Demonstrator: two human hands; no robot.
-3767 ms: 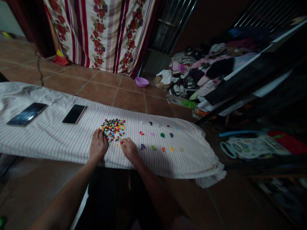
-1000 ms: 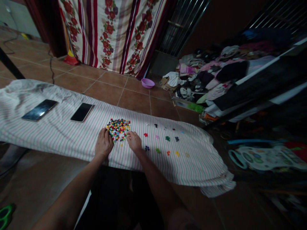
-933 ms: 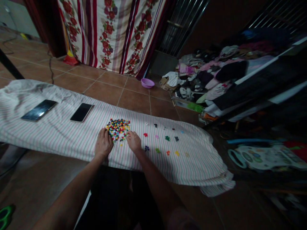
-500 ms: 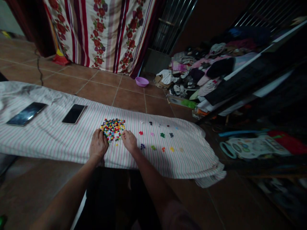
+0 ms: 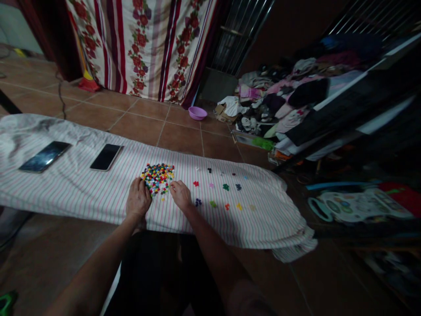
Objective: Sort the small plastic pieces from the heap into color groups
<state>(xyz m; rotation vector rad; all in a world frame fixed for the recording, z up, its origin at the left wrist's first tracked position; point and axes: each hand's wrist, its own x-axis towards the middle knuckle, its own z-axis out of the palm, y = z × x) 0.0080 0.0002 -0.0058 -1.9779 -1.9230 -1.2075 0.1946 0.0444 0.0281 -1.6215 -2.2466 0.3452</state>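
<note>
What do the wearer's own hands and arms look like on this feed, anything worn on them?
The left hand and right hand are ungloved, with no watch or bracelet visible at the wrists. Both forearms are uncovered. Any sleeves higher up are too dark to make out.

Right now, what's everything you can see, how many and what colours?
Tiny pieces: uncountable, mixed, piled on cloth
Sorted clumps: about fourteen, various colours, right of pile
Flat devices: two, black-screened, cloth's left
Striped cloth: one, white-pink-green, underneath
Flowered curtain: one, red-white, behind
Bowl: one, purple, floor
Dustpan-like thing: one, red, by curtain
Clothes heap: one, mixed, back right
Toy-like panel: one, pale, far right
Left hand: one, bare, pile's left
Right hand: one, bare, pile's right
</note>
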